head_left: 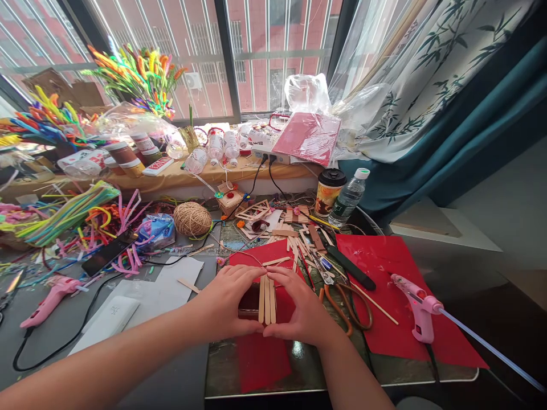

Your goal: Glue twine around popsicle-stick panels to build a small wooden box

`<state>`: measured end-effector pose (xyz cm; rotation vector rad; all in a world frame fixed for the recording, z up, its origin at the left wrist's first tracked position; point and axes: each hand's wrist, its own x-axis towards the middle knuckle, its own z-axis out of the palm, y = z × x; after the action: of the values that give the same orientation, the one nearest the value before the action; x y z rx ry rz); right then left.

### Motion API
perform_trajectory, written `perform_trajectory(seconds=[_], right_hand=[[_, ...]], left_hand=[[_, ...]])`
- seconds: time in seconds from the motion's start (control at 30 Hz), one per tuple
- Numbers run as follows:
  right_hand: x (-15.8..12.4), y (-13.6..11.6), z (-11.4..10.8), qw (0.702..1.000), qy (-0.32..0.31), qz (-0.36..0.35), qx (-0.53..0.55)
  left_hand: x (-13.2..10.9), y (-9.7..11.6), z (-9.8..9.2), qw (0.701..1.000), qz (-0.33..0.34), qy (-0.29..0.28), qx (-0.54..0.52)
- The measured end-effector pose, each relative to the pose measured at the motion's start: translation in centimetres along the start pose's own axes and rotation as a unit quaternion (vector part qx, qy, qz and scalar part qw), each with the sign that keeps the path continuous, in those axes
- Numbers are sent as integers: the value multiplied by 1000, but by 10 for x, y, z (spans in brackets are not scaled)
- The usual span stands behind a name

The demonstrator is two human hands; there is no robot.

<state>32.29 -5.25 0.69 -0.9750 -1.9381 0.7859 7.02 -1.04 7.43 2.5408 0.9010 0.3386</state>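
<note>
Several popsicle sticks [267, 300] lie side by side, pointing away from me, between my two hands. My left hand [234, 299] curves round their left side, thumb at the near ends and fingertips at the far ends. From the right, my right hand [299, 302] grips them the same way, its fingertips meeting the left ones. A dark brown edge [248, 302] shows beneath the sticks, mostly hidden by my hands. Just beyond lie a red sheet [265, 253] and a pile of loose popsicle sticks [299, 242].
A pink glue gun [421, 307] rests on red paper [384, 285] at right; another pink glue gun [53, 299] lies left. Orange-handled scissors [342, 307] sit near my right hand. Behind stand a twine ball [192, 220], a coffee cup [329, 192] and a water bottle [349, 198].
</note>
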Motion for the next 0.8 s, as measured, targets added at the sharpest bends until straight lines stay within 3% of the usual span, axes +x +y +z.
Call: perform_trajectory(seconds=[0.8], right_hand=[[-1, 3, 5, 1000, 1, 5, -1]], left_hand=[[-2, 0, 1, 1000, -13, -3, -6]])
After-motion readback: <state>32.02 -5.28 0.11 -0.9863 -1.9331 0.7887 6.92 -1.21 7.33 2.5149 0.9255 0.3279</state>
